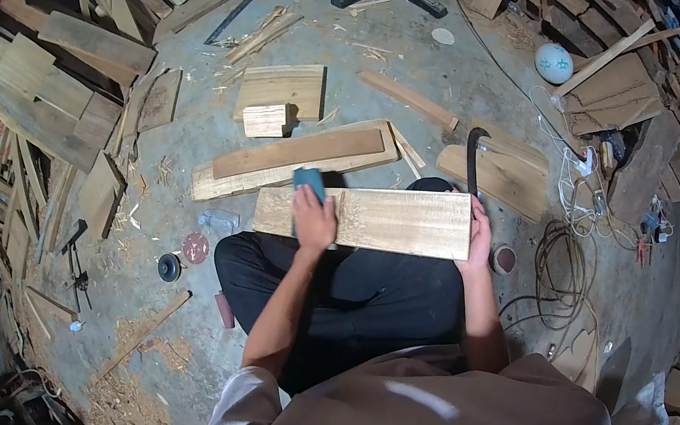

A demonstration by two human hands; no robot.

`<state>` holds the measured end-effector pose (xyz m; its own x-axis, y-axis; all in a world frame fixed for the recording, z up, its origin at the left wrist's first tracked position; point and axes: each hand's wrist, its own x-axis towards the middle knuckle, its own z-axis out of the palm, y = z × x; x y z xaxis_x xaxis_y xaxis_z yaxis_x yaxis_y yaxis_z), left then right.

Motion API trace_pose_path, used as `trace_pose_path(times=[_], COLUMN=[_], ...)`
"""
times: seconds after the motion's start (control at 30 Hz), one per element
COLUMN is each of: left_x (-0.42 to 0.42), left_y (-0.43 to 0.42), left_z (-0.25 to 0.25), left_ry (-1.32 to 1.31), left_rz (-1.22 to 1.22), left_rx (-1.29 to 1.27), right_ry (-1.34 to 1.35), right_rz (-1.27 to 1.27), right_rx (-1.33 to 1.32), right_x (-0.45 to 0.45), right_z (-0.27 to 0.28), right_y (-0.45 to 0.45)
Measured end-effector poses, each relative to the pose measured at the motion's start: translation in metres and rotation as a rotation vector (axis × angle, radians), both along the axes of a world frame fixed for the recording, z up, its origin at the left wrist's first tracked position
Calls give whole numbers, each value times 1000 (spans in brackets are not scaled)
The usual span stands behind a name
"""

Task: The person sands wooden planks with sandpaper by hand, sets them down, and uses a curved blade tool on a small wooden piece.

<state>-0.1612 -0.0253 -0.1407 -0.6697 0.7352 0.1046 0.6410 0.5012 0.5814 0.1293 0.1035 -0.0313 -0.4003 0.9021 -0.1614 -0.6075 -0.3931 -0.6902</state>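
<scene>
A pale wooden board (408,218) rests across my lap, tilted down toward its right end. My left hand (317,223) presses a dark teal pad (308,182), which looks like folded sandpaper or a sanding block, against the board's left part. Its fingers are closed over the pad, and part of the pad sticks out past the fingertips. At the board's right end, my right hand (477,237) grips the edge; some of its fingers are hidden underneath. Just beyond the board lies a darker narrow plank (295,152) on a lighter plank (206,183).
A small wood block (265,121) and a square board (298,86) lie ahead. To the left are a reddish sanding disc (194,248) and a black round piece (169,267). At right, a curved black bar (472,158) stands near a coiled cable (559,276). Wood piles line both sides.
</scene>
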Motion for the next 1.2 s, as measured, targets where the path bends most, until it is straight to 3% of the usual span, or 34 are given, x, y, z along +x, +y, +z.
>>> trace_pose_path(times=[0.27, 0.43, 0.67, 1.0, 1.2], left_x=[158, 192, 141, 25, -35], left_y=[36, 38, 21, -23, -24], left_z=[123, 150, 129, 42, -14], left_ry=[-134, -77, -50, -29, -77], left_rz=[-340, -402, -457, -240, 52], left_rx=[233, 249, 214, 124, -41], right_ry=[5, -145, -54, 0, 28], right_rz=[-2, -80, -28, 10, 51], right_rx=[0, -41, -46, -30, -24], right_x=[2, 5, 2, 2, 4], right_z=[-3, -5, 3, -2, -7], right_y=[1, 2, -2, 2, 4])
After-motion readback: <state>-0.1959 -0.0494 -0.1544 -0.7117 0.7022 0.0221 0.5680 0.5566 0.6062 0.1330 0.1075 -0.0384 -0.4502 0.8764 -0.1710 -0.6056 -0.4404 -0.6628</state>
